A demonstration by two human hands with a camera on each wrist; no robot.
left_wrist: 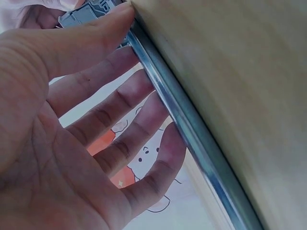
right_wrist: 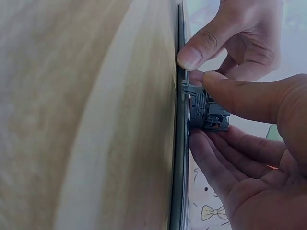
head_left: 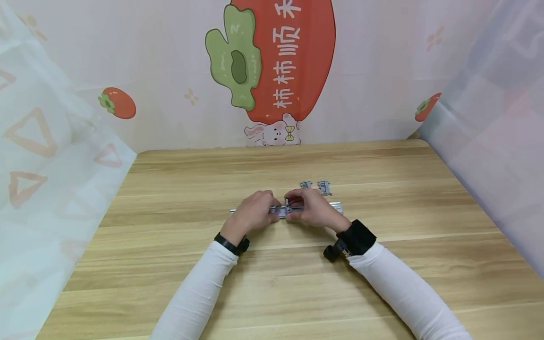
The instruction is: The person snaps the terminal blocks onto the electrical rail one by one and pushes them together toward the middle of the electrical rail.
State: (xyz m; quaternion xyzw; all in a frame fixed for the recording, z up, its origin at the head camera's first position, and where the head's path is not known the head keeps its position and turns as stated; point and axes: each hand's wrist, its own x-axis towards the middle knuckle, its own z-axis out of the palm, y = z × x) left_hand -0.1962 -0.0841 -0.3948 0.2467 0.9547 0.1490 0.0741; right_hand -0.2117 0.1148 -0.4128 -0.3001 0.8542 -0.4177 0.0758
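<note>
A slotted metal DIN rail (head_left: 336,208) lies crosswise on the table. My left hand (head_left: 253,210) grips it left of the middle, with the thumb on the near edge and the fingers spread along the far edge (left_wrist: 165,103). Just to the right, my right hand (head_left: 313,208) pinches a grey terminal block (right_wrist: 206,112) between thumb and fingers. In the right wrist view the block stands upright against the rail (right_wrist: 180,163), its near foot right at the edge. The left thumb is close beside the block.
Two more grey terminal blocks, one smaller in view (head_left: 305,184) and one larger (head_left: 324,187), lie flat behind the right hand. The wooden table (head_left: 289,283) reaches back to a printed cloth (head_left: 170,113), with pale cloth hanging at both sides.
</note>
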